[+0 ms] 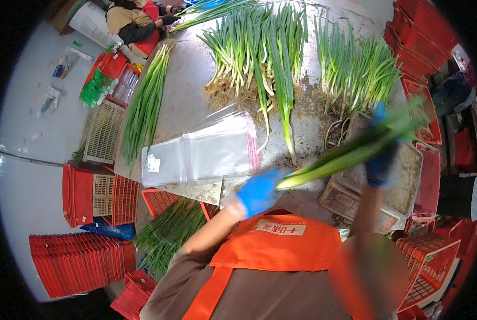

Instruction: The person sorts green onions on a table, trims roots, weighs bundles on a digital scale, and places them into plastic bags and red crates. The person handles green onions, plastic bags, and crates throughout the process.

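My left hand [260, 193], in a blue glove, grips the pale lower ends of a few long green onions [334, 160]. Their leaves slant up to the right and blur at the tips. My right hand [380, 154], gloved in darker blue, is at the leafy part; the leaves cross in front of it, and motion blur hides how its fingers lie. Just beyond my left hand, clear plastic bags [218, 150] with a pink edge lie flat on the metal table [182, 92]. Single green onions [284, 92] with roots point toward me.
Rooted green onions [238, 52] are heaped at the back, with another heap [358, 72] to the right. A trimmed bunch [148, 100] lies along the left edge. At right sits a soiled tray [402, 180]. Red crates [78, 264] flank the table. Another person [136, 24] works far left.
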`<act>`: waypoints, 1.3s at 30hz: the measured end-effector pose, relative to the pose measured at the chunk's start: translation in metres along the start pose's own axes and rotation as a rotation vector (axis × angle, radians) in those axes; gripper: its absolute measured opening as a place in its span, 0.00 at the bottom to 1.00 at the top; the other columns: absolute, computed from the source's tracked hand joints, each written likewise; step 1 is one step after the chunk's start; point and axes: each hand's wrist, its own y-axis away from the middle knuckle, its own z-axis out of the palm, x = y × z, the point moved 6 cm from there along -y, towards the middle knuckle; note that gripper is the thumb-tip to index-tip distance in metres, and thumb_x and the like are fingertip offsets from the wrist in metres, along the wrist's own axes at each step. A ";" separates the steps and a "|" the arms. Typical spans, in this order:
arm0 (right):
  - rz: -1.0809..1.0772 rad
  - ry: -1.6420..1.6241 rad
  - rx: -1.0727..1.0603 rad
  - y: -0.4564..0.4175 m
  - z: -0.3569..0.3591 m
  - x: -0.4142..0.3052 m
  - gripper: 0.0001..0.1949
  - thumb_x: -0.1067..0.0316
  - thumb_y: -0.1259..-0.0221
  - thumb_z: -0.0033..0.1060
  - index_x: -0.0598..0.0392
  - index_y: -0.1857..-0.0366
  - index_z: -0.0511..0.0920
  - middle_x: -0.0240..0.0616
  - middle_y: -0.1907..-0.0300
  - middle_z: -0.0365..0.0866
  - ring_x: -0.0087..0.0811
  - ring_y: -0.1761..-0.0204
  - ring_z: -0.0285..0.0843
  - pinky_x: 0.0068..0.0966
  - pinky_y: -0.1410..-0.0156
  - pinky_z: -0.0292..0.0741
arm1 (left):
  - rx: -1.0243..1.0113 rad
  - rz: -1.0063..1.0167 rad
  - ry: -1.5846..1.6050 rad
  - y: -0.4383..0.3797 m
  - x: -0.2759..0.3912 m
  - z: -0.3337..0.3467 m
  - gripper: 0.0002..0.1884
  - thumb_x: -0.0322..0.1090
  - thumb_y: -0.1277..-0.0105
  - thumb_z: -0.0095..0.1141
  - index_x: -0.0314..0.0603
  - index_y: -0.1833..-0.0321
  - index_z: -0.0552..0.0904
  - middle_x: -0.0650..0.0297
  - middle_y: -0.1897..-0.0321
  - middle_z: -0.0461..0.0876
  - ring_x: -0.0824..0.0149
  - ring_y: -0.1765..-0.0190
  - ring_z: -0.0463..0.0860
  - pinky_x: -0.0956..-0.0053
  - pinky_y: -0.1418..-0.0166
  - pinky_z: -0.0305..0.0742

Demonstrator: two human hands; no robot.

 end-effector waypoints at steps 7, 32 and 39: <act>-0.163 0.256 0.520 0.041 -0.080 -0.201 0.39 0.40 0.35 0.47 0.58 0.28 0.52 0.43 0.27 0.52 0.39 0.28 0.52 0.40 0.23 0.47 | -0.164 0.474 -0.017 -0.140 0.069 0.092 0.21 0.30 0.41 0.54 0.34 0.43 0.72 0.46 0.51 0.76 0.45 0.51 0.79 0.62 0.50 0.77; -0.080 0.939 0.735 0.127 -0.093 -0.220 0.27 0.55 0.27 0.37 0.60 0.30 0.56 0.45 0.28 0.56 0.39 0.27 0.53 0.37 0.24 0.46 | 0.272 -0.716 0.362 -0.261 -0.340 -0.219 0.23 0.46 0.49 0.61 0.38 0.53 0.82 0.48 0.49 0.79 0.55 0.50 0.78 0.62 0.46 0.72; 0.042 0.870 0.599 0.076 -0.043 -0.169 0.27 0.55 0.28 0.41 0.59 0.31 0.59 0.41 0.31 0.63 0.35 0.29 0.58 0.34 0.27 0.51 | 0.052 -0.746 0.641 -0.236 -0.305 -0.206 0.52 0.67 0.57 0.66 0.46 0.30 0.64 0.53 0.28 0.58 0.55 0.34 0.63 0.58 0.32 0.57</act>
